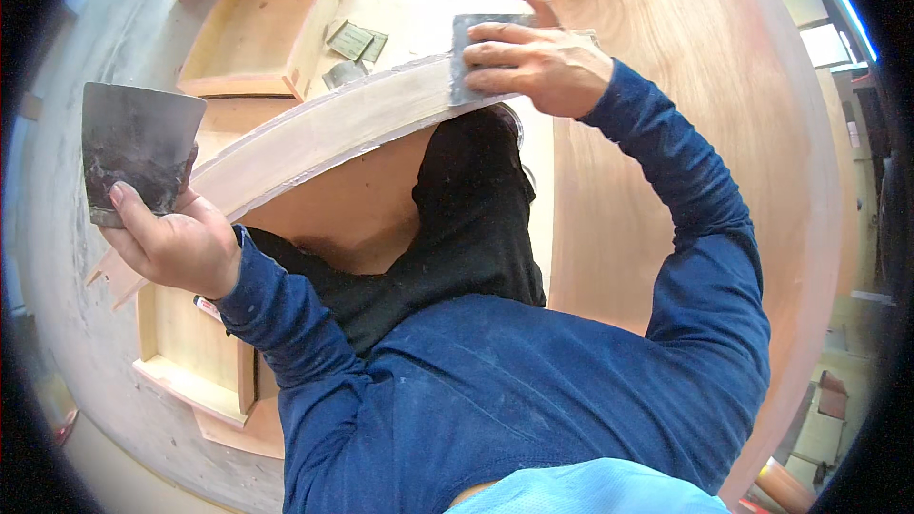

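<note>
My left hand (176, 243) is closed on the lower edge of a dark, flat putty scraper (143, 128), its face smeared with filler, held up near the left end of a long pale board (324, 133). With fingers spread across it, my right hand (557, 67) presses a grey scraper blade (462, 52) against the far right part of that board. The board runs slantwise across my legs, and a whitish coat covers much of its upper face. Part of the grey blade is hidden beneath my fingers.
A shallow wooden drawer (252, 33) lies beyond the board, with greenish-grey sheet scraps (350, 41) beside it. Another open drawer (190, 392) sits at lower left, near a marker pen (207, 308). A large plywood panel (619, 219) stretches along my right.
</note>
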A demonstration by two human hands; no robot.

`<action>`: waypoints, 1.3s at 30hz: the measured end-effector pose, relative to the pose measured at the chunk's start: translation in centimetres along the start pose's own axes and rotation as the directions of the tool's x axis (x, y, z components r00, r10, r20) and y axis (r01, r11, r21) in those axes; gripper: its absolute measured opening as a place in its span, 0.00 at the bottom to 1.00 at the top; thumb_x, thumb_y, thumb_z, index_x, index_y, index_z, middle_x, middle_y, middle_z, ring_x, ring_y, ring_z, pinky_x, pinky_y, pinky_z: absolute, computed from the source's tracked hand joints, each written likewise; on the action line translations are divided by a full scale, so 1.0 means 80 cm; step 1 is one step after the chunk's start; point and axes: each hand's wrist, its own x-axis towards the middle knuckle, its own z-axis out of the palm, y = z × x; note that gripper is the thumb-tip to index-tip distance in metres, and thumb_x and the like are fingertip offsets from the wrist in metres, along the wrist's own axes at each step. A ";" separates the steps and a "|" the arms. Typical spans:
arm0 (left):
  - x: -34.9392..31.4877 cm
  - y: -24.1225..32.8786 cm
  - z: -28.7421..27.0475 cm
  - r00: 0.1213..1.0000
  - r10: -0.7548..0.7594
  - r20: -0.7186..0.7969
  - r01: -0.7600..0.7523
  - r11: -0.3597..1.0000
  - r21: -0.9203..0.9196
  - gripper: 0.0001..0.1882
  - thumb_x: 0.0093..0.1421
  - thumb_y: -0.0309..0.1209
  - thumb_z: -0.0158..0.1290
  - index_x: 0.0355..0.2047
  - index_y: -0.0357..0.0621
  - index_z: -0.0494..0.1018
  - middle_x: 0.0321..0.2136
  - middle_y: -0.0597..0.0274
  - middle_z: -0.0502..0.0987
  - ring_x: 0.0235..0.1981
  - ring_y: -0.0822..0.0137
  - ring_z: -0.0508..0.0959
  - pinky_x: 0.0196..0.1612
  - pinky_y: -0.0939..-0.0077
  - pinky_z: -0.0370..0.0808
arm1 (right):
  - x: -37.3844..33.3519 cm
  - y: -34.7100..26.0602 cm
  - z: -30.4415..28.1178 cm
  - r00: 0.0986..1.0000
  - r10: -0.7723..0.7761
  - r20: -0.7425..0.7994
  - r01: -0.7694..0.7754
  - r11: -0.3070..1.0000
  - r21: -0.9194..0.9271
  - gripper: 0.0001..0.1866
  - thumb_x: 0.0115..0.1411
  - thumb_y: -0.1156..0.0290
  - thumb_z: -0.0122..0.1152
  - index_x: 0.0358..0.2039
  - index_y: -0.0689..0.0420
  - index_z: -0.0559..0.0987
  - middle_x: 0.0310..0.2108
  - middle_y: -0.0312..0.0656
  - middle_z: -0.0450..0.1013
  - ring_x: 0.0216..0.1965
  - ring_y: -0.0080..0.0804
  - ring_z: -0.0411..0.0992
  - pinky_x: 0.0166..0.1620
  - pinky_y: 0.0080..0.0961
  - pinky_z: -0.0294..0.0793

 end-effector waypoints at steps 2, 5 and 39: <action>-0.001 0.000 0.001 0.990 -0.138 0.007 0.137 0.978 -0.157 0.16 0.55 0.13 0.57 0.44 0.29 0.73 0.44 0.49 0.72 0.42 0.56 0.79 0.40 0.72 0.82 | -0.017 0.008 -0.008 1.000 0.000 0.015 0.001 0.998 -0.063 0.16 0.53 0.75 0.59 0.41 0.40 0.78 0.49 0.27 0.73 0.59 0.25 0.66 0.65 0.60 0.42; 0.000 -0.008 0.006 1.000 -0.020 -0.003 0.019 0.999 -0.034 0.15 0.56 0.15 0.57 0.45 0.29 0.72 0.43 0.49 0.72 0.42 0.56 0.79 0.40 0.73 0.82 | -0.046 0.020 -0.018 0.993 0.085 0.087 -0.080 0.995 -0.065 0.24 0.50 0.87 0.55 0.41 0.41 0.79 0.50 0.26 0.74 0.59 0.24 0.67 0.66 0.58 0.41; -0.015 0.165 0.002 0.389 -0.385 0.837 0.537 -0.644 -0.545 0.22 0.66 0.23 0.42 0.60 0.42 0.54 0.49 0.51 0.70 0.45 0.56 0.77 0.39 0.60 0.84 | 0.120 -0.137 -0.022 0.662 0.607 -0.440 0.001 0.587 0.810 0.15 0.59 0.85 0.50 0.46 0.63 0.77 0.52 0.54 0.71 0.58 0.51 0.69 0.60 0.41 0.66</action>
